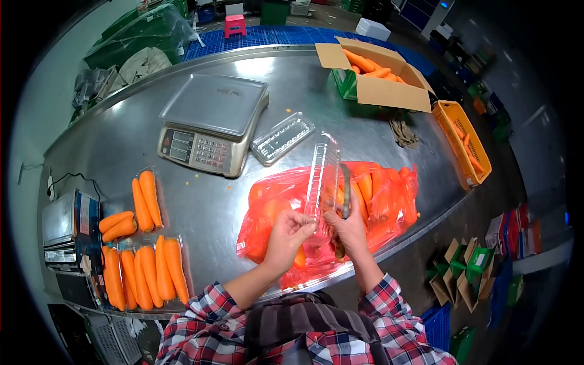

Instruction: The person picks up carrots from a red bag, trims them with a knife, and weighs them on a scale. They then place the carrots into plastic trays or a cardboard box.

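A clear plastic tray (322, 173) rises between the hands. The left hand (285, 241) pinches its near end; the right hand (350, 232), thumb near the tray, curls around a slim dark tool (346, 191). Beneath both lies a red bag (389, 210) of carrots; beyond the left hand, a scale (214, 121).

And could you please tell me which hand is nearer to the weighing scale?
Left: the left hand is below and right of the weighing scale in view; the right hand is farther right.
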Motion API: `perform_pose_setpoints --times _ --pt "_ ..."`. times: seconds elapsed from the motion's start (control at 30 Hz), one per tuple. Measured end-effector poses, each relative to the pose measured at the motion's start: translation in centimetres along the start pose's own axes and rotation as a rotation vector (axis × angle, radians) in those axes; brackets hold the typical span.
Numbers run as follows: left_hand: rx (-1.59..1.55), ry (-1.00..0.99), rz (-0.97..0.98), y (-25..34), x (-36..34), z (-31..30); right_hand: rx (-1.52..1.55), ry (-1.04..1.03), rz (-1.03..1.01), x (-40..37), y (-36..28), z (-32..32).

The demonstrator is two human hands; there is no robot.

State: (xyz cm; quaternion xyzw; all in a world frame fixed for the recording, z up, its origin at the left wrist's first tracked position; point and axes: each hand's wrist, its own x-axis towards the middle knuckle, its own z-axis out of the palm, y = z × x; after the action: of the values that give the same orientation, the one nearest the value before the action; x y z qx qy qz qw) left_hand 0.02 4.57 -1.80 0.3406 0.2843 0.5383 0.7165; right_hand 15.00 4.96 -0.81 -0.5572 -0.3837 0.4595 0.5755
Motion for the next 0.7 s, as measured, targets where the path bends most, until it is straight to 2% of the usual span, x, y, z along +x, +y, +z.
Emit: perform_pose_setpoints --times 0.07,0.1,0.17,0.27,0.3,0.4,0.43,0.53,0.63,0.7 --pt "0.069 0.019 -0.007 2.0 -0.8 0.9 -0.031 -0.097 0.166 0.1 -1.5 -0.1" --pt "0.061 -0.019 -0.082 2.6 -0.8 0.6 -0.048 -0.148 0.25 0.1 -2.0 -0.2" --pt "0.046 -0.099 -0.229 4.0 -0.4 -0.5 0.065 -0.201 0.284 0.1 -1.6 -0.7" --pt "0.279 -0.284 -0.433 5.7 0.6 -1.9 0.097 -0.313 0.276 0.4 -1.9 -1.4" --pt "0.313 -0.275 -0.42 6.3 0.6 -1.6 0.087 -0.355 0.264 0.4 -2.2 -1.5" --pt "0.034 -0.189 -0.387 6.2 0.8 -1.8 0.426 -0.408 0.42 0.3 -3.0 -2.0" --pt "0.016 -0.182 -0.378 6.0 0.8 -2.3 0.464 -0.396 0.418 0.1 -3.3 -2.0" --pt "-0.064 -0.128 -0.253 4.2 0.8 -3.0 0.338 -0.459 0.473 -0.2 -3.4 -1.7" --pt "0.159 0.031 -0.103 3.6 0.3 -3.7 0.249 -0.465 0.387 -0.1 -3.7 -1.2" --pt "0.237 0.052 -0.11 3.3 -0.3 -5.2 0.19 -0.453 0.318 0.2 -3.9 -0.5"
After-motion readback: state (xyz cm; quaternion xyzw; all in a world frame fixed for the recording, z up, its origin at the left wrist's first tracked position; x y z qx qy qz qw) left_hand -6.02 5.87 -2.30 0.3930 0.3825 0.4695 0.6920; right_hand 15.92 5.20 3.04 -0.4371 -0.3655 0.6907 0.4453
